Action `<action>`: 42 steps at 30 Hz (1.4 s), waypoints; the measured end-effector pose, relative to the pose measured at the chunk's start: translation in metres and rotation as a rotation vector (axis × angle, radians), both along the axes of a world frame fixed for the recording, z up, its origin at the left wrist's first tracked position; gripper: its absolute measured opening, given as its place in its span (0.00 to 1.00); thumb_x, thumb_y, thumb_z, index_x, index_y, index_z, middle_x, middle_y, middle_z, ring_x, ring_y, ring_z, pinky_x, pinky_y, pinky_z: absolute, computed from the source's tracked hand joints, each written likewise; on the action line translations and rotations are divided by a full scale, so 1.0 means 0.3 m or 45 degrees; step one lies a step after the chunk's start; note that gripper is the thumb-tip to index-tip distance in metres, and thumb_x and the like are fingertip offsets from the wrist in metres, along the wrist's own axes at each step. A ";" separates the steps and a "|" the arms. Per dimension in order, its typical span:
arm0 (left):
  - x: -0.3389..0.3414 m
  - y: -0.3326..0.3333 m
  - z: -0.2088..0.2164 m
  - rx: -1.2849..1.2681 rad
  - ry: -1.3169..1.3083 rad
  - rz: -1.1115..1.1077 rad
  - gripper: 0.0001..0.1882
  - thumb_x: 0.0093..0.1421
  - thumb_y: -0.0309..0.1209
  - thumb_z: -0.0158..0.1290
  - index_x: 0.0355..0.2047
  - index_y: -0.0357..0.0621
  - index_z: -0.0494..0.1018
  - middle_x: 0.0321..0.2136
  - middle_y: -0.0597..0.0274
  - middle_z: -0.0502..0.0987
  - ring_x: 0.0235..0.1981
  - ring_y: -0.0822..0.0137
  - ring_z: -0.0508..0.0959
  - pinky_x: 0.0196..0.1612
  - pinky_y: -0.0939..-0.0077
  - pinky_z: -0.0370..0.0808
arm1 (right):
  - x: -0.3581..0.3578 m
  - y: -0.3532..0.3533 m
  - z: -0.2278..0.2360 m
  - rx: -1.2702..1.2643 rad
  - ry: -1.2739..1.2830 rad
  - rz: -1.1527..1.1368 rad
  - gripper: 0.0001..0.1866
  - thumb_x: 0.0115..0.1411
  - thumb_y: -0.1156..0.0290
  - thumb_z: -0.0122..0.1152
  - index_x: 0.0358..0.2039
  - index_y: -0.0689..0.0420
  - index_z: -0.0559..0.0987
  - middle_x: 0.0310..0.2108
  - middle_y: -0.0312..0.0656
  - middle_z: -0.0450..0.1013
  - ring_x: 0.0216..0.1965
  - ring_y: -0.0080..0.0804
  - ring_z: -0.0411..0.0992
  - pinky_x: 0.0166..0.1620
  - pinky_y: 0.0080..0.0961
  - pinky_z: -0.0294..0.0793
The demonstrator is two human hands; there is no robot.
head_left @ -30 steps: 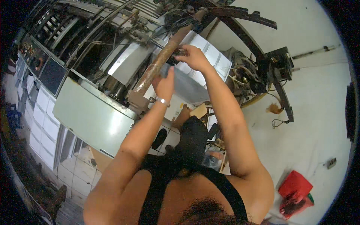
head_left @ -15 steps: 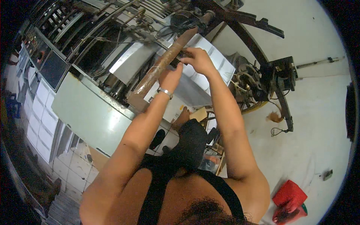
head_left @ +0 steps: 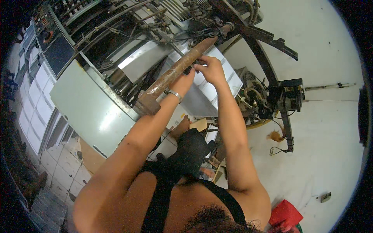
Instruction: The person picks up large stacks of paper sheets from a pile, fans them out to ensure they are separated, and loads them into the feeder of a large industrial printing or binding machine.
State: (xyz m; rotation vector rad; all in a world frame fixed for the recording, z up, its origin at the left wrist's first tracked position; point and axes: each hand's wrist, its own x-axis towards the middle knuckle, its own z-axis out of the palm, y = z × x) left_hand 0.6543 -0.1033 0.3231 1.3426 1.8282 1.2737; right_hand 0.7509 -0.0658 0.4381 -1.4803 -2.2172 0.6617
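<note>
A long brown roller or pipe (head_left: 171, 73), its surface worn and shiny in places, slants across the machine in front of me. My left hand (head_left: 185, 80) is at its near side, wrist banded by a metal bracelet (head_left: 175, 94), with the fingers partly hidden. Close beside it, my right hand (head_left: 213, 70) has thumb and fingers bent together in a pinch. Between the fingertips, just under the roller, a small dark piece (head_left: 188, 70) shows; its kind is too small to tell. The fingertips of both hands nearly meet there.
A pale green machine cover (head_left: 91, 110) bulges at the left. Stacked white sheets (head_left: 229, 68) lie beyond my hands. Dark steel beams (head_left: 258, 50) and a mechanism with hoses (head_left: 252, 93) stand to the right, by a white wall (head_left: 326, 128). A red object (head_left: 285, 215) sits lower right.
The whole view has shifted, so the machine and my hands sit a little lower. Both hands stay together beside the roller, with fingers slightly rearranged around the dark piece.
</note>
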 end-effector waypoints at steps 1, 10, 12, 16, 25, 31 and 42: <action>0.002 0.006 -0.009 0.038 0.053 -0.007 0.27 0.54 0.53 0.49 0.40 0.42 0.73 0.37 0.46 0.75 0.40 0.50 0.75 0.44 0.60 0.69 | -0.001 -0.001 0.006 0.021 -0.019 -0.005 0.13 0.48 0.74 0.62 0.36 0.63 0.79 0.23 0.44 0.77 0.24 0.27 0.75 0.31 0.23 0.73; -0.046 -0.038 0.119 0.069 -0.190 -0.115 0.26 0.53 0.53 0.50 0.40 0.43 0.73 0.37 0.48 0.76 0.39 0.50 0.75 0.43 0.60 0.70 | 0.020 0.007 0.004 0.178 -0.048 -0.019 0.16 0.47 0.69 0.63 0.38 0.61 0.79 0.29 0.49 0.77 0.28 0.36 0.77 0.36 0.27 0.74; -0.036 -0.021 0.085 0.149 -0.217 -0.071 0.25 0.53 0.52 0.51 0.39 0.43 0.73 0.36 0.49 0.76 0.39 0.50 0.75 0.43 0.61 0.70 | 0.021 0.008 0.007 0.182 -0.054 -0.022 0.17 0.47 0.68 0.64 0.38 0.62 0.79 0.30 0.50 0.77 0.29 0.37 0.77 0.37 0.28 0.74; -0.019 0.004 0.031 0.273 -0.158 0.087 0.25 0.53 0.52 0.51 0.39 0.43 0.73 0.36 0.50 0.76 0.39 0.50 0.74 0.43 0.61 0.70 | -0.006 -0.003 0.066 0.154 -0.117 -0.050 0.19 0.48 0.68 0.65 0.40 0.64 0.78 0.32 0.50 0.77 0.30 0.32 0.76 0.36 0.26 0.74; 0.012 0.031 -0.035 0.220 -0.098 0.000 0.25 0.55 0.50 0.48 0.43 0.44 0.71 0.40 0.48 0.74 0.44 0.50 0.72 0.48 0.61 0.67 | 0.010 -0.010 0.084 0.220 -0.088 -0.060 0.19 0.48 0.65 0.64 0.39 0.63 0.78 0.31 0.52 0.76 0.29 0.40 0.77 0.37 0.30 0.74; 0.051 0.093 -0.203 -0.023 0.210 0.068 0.25 0.56 0.49 0.48 0.44 0.41 0.70 0.41 0.48 0.74 0.44 0.51 0.72 0.49 0.63 0.66 | -0.009 0.005 0.123 0.305 -0.111 -0.004 0.19 0.48 0.66 0.63 0.39 0.64 0.78 0.31 0.49 0.77 0.29 0.35 0.76 0.35 0.27 0.73; 0.002 0.014 0.013 -0.084 -0.488 -0.034 0.19 0.52 0.41 0.56 0.35 0.37 0.75 0.35 0.50 0.78 0.35 0.56 0.76 0.41 0.66 0.70 | 0.049 0.061 0.076 0.194 0.003 -0.019 0.19 0.49 0.65 0.63 0.40 0.63 0.77 0.30 0.43 0.77 0.28 0.27 0.74 0.36 0.23 0.71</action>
